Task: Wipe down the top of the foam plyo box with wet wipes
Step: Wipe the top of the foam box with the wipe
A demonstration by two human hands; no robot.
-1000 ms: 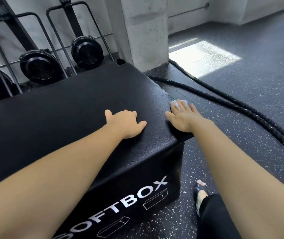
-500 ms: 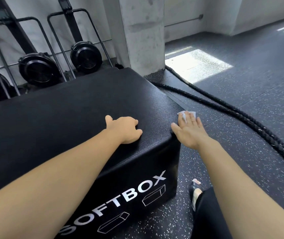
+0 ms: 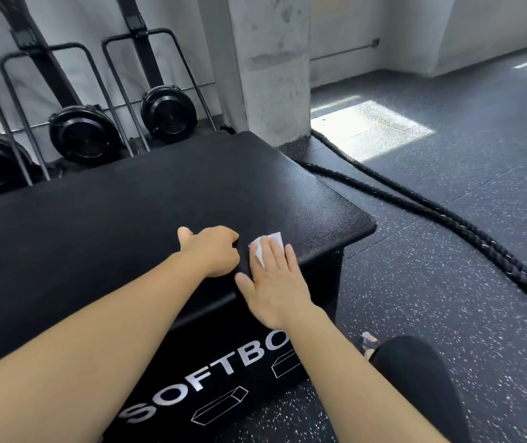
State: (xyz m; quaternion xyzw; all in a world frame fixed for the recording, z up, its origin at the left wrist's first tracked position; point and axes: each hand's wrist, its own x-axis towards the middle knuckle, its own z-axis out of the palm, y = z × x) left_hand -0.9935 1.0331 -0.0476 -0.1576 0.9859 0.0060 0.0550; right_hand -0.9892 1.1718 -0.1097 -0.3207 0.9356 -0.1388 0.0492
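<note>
One white wet wipe (image 3: 268, 247) lies near the front edge of the black foam plyo box (image 3: 128, 212), on its textured top, pressed flat under the straight fingers of the right hand (image 3: 275, 286); the left hand (image 3: 212, 252) rests just beside it on the same top, fingers curled under, gripping nothing. The box stands on dark speckled rubber floor (image 3: 447, 314); a thick black rope (image 3: 447, 219) trails along its right; behind rise a grey concrete pillar (image 3: 271, 75) and black fan-wheel machines (image 3: 84, 135); a patch of sunlight (image 3: 371, 129) lies beyond.
</note>
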